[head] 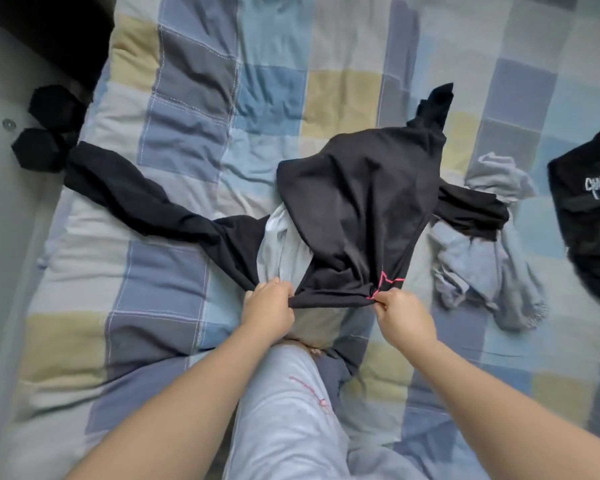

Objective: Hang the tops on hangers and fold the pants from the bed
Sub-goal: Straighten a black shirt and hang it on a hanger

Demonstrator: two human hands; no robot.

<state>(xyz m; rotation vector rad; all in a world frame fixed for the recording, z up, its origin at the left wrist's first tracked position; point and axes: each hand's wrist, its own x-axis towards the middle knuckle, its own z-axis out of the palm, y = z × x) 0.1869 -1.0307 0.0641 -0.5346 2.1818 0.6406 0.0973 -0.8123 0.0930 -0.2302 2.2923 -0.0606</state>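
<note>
hands grip the near edge of a black garment (357,202) spread on the checked quilt (187,98) of the bed. the left hand (269,306) has its fingers curled into a bunch of the dark cloth at the edge's left end; the right hand (400,313) pinches the edge at its right end, just beside a pink stitched star (387,282). the edge is pulled taut between them. the garment's main body runs away from the person up the bed, leaning a little to the right, and ends in a narrow tip at the far end. one long black limb of it trails out to the left, reaching the bed's side near two black dumbbells (49,133) on the floor; a shorter dark part lies off to the right. whether it is a top or pants cannot be told. a pale blue garment (281,244) shows from under it near the left hand. a crumpled grey garment (482,244) lies to the right, and another black garment with white lettering (589,216) lies at the far right edge.
</note>
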